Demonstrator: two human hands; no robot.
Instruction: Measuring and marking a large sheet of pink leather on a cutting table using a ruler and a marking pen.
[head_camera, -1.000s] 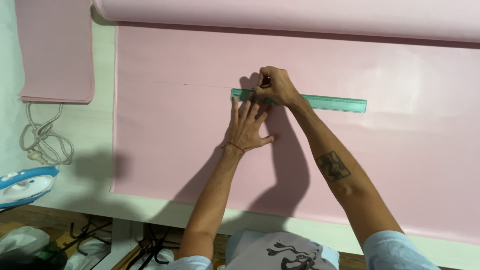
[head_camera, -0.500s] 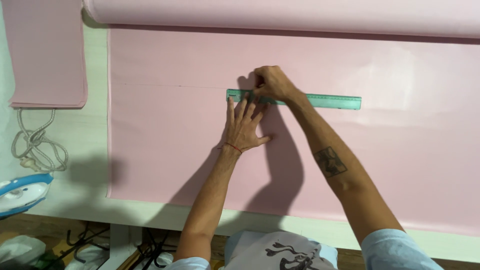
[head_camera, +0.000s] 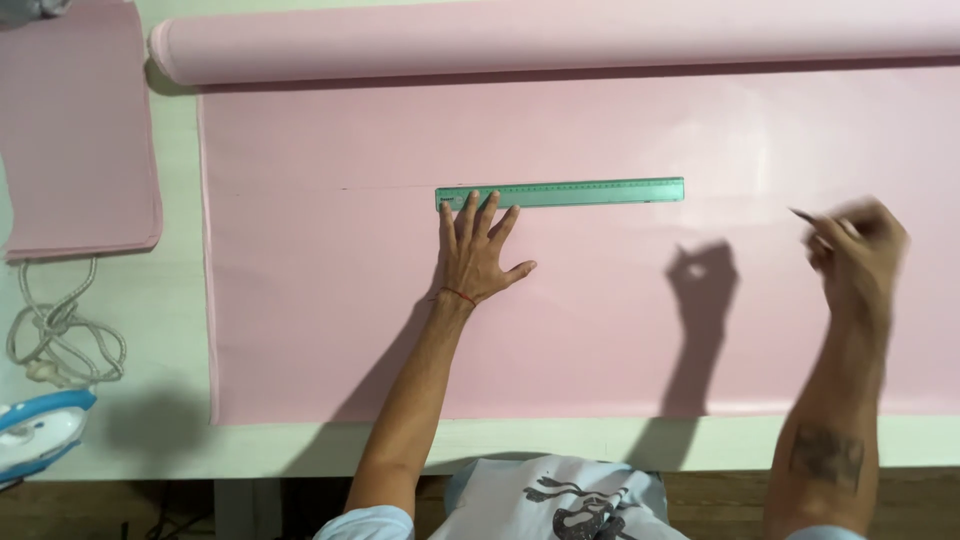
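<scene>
A wide sheet of pink fabric (head_camera: 330, 300) lies flat on the table, unrolled from a pink roll (head_camera: 520, 40) along the far edge. A green ruler (head_camera: 580, 192) lies across the fabric, with a faint drawn line running left from it. My left hand (head_camera: 477, 252) rests flat on the fabric, fingers spread, fingertips pressing the ruler's left end. My right hand (head_camera: 855, 248) is blurred, lifted off to the right of the ruler, pinching a thin pencil-like marker (head_camera: 803, 215).
A folded pink piece (head_camera: 75, 130) lies at the far left. A white cord (head_camera: 60, 335) coils on the pale table (head_camera: 130, 440), beside a blue and white iron (head_camera: 35, 435) at the lower left. The table's near edge runs just in front of me.
My right hand has left the ruler's left end and swung far to the right with the marker. The left hand stays on the ruler. The view has shifted.
</scene>
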